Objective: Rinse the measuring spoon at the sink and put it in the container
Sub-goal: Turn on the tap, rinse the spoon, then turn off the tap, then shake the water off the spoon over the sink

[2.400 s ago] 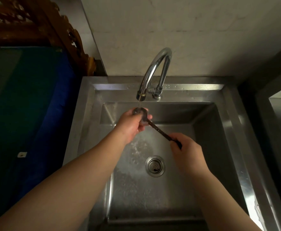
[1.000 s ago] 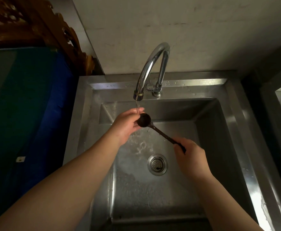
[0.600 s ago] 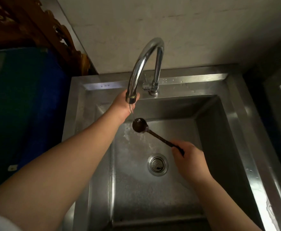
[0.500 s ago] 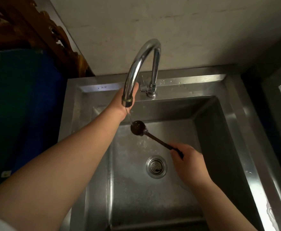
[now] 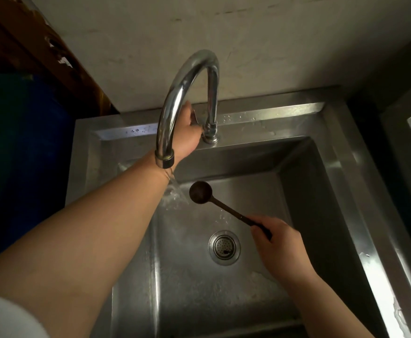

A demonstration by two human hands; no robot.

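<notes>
A dark measuring spoon [image 5: 200, 192] with a long thin handle is held over the steel sink [image 5: 331, 152]. My right hand [image 5: 281, 247] grips the handle's end, the bowl facing up just right of the water stream. My left hand [image 5: 187, 132] reaches behind the curved chrome faucet [image 5: 175, 103], with its fingers closed at the tap handle beside the faucet's base. The spout partly hides that hand. Water runs from the spout and splashes off my left wrist. No container is in view.
The round drain strainer [image 5: 224, 247] sits in the basin floor, which is wet. A blue and green surface [image 5: 21, 152] lies left of the sink, with carved dark wood [image 5: 41, 47] behind it. A pale wall rises behind the faucet.
My left hand has let go of the spoon bowl and reached up behind the faucet to its base. The spoon has shifted slightly right, out of the stream. The view tilted upward.
</notes>
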